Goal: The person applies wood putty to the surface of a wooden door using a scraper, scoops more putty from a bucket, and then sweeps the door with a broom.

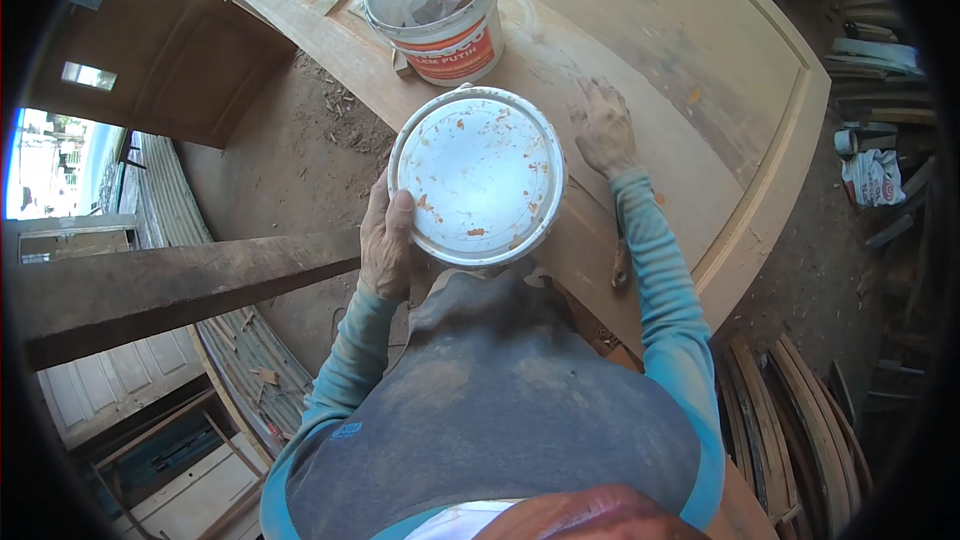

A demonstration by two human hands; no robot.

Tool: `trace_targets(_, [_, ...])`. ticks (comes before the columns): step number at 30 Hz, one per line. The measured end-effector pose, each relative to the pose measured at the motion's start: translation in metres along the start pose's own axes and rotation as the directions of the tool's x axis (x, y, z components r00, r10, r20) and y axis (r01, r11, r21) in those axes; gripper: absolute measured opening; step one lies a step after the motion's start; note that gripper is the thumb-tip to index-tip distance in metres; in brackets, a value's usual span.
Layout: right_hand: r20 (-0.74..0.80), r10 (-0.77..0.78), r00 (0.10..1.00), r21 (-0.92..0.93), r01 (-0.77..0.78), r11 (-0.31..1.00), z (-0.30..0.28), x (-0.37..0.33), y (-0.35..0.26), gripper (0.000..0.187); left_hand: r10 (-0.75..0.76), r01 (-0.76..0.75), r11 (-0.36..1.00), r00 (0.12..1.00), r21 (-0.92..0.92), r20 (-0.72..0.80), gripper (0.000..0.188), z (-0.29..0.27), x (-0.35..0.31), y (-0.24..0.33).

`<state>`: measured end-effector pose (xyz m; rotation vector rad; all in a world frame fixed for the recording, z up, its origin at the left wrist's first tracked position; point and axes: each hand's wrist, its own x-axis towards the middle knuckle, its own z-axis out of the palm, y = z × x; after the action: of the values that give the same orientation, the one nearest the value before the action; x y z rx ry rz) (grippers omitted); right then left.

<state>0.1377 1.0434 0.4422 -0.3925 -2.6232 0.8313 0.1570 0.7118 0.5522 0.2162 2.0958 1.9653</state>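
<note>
White, orange-flecked lid [480, 172] in our left hand [383, 252], thumb over its rim, likely for steadiness, near the bucket [455, 58] at the left edge of the door [735, 70]; our right hand [604, 130] lies loosely spread there, perhaps bracing us.

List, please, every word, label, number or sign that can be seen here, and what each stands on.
White bucket: large pale lettering on an orange-red label; I won't copy the wording.
Dark grey shirt: small blue mark, too small to read.
White bag: red print, too small and crumpled to read.
Round white lid in the left hand: orange smears, no lettering that I can make out.
</note>
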Motion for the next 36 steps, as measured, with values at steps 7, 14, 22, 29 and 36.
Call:
trace_targets(7, [0.263, -0.089, 0.961, -0.316, 0.173, 0.933, 0.080, 0.099, 0.005, 0.049, -0.028, 0.023, 0.997, 0.997, -0.072, -0.066, 0.073, -0.005, -0.018, -0.006])
trace_targets(14, [0.241, -0.055, 0.969, -0.387, 0.148, 0.910, 0.102, 0.146, 0.012, 0.053, -0.081, 0.078, 0.993, 0.996, -0.090, -0.039, 0.077, -0.001, -0.013, 0.002])
trace_targets(22, [0.137, -0.118, 0.984, -0.370, 0.161, 0.915, 0.091, 0.147, 0.013, 0.051, -0.073, 0.073, 0.997, 0.997, -0.037, 0.018, 0.077, 0.002, 0.004, 0.003])
trace_targets(29, [0.275, 0.091, 0.957, 0.601, -0.245, 0.761, 0.029, 0.153, -0.066, 0.067, -0.078, 0.078, 0.997, 0.997, -0.016, 0.023, 0.074, 0.000, 0.008, 0.005])
trace_targets(36, [0.480, 0.025, 0.877, 0.389, -0.238, 0.890, 0.002, 0.184, -0.123, 0.044, -0.101, 0.105, 0.993, 0.993, -0.055, 0.067, 0.076, -0.005, 0.018, 0.001])
